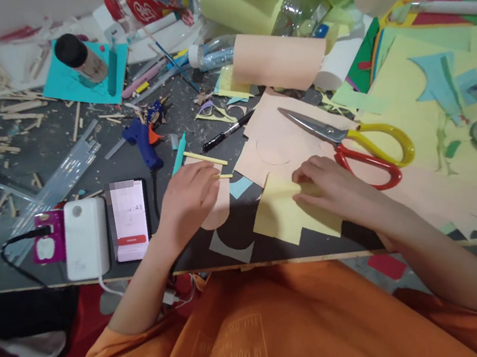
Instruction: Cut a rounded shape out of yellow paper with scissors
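The left hand (190,191) arches over rounded peach paper (219,213), its grip I cannot tell; the right hand (323,184) curves, fingers loosely parted, over flat pale-yellow paper (277,216).

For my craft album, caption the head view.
Left hand over a pink cutout, right hand over yellow paper, scissors lying nearby.

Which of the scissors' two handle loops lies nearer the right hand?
The red loop, close beside the right hand; the yellow loop lies beyond it, farther from the hand.
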Tool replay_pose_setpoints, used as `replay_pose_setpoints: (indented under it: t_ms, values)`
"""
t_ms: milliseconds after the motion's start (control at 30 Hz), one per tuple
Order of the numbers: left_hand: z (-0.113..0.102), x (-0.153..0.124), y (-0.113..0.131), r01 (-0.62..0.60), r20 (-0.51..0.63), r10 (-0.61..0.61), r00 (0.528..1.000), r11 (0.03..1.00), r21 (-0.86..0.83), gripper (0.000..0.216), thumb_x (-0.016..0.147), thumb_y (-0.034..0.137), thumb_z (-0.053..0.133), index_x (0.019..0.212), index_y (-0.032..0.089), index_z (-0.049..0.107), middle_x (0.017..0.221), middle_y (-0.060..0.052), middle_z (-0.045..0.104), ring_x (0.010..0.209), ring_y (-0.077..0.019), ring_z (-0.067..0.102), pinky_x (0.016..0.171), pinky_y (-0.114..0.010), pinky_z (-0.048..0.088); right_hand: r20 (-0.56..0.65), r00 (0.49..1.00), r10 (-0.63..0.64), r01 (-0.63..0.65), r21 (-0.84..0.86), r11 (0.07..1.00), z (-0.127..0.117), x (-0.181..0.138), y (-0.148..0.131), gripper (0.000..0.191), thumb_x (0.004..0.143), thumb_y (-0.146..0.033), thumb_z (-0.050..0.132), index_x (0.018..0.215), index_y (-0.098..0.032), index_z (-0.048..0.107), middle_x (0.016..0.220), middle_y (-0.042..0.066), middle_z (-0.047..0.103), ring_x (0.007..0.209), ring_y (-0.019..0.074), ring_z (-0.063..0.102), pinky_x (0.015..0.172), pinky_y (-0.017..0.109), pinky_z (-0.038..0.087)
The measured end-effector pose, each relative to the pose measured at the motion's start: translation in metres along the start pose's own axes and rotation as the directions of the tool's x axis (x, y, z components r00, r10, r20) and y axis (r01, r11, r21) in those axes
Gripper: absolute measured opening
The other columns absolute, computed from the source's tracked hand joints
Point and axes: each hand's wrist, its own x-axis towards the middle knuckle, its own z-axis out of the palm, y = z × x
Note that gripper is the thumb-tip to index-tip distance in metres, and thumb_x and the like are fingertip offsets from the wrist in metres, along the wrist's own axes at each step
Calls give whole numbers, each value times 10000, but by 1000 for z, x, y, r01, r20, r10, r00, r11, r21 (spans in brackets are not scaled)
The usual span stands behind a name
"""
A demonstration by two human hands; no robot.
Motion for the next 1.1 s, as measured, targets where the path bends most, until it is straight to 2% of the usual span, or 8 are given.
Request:
replay_pose_setpoints:
  t_ms: [200,267,333,433,567,733,933,1100]
  values:
    - [4,6,13,-23,47,29,998,993,-117,239,930,285,473,1072,158,618,1090,-108,698,1054,-233,631,939,-385,487,102,994,-31,14,165,986,-8,8,-8,60,771,-191,479,801,-221,438,857,67,597,813,232,567,705,367,461]
    - [6,12,20,-4,121,26,992,983,-184,308,920,352,503,1120,139,602,1097,-121,689,1061,-238,618,937,-382,478,143,987,-70,33,246,969,-11,15,-14,93,776,-160,459,849,-218,465,850,49,630,779,208,587,682,333,453]
    - [6,19,26,75,247,-17,969,971,-228,365,879,386,555,1151,146,598,1082,-104,687,1033,-231,616,902,-354,477,153,981,-120,75,275,959,-12,25,-19,144,788,-148,459,908,-205,515,868,51,656,769,199,601,686,319,450]
    - [6,30,28,185,389,-78,918,951,-246,271,848,334,534,1036,180,655,943,-48,701,902,-206,618,805,-312,462,106,975,-197,167,242,956,-14,40,-24,181,805,-140,462,941,-179,574,898,76,679,803,211,615,726,331,463]
    - [5,33,22,272,335,-178,925,927,-259,225,811,295,483,875,180,665,843,-31,689,816,-189,598,754,-299,421,1,971,-239,238,108,965,-19,48,-16,247,823,-189,508,1042,-155,615,1043,123,699,956,275,627,836,408,485]
    - [2,24,13,371,294,-286,912,881,-294,180,780,288,489,825,179,625,825,-20,680,751,-157,575,677,-271,393,-63,976,-209,210,12,978,-26,32,12,393,825,-296,581,1181,-131,605,1199,151,670,1110,324,606,928,474,491]
    - [4,17,11,360,271,-284,920,886,-294,146,780,275,503,814,187,615,742,7,655,654,-129,533,635,-260,376,-158,965,-207,204,-33,978,-22,13,28,401,859,-278,522,1220,-112,576,1200,167,669,1121,329,609,925,505,509]
    - [7,16,12,306,285,-232,930,919,-250,119,797,231,491,800,188,602,778,-7,674,713,-146,574,646,-261,385,-191,924,-332,330,-43,943,-8,14,23,442,838,-146,508,1280,-149,523,1267,154,632,1205,305,567,998,498,477]
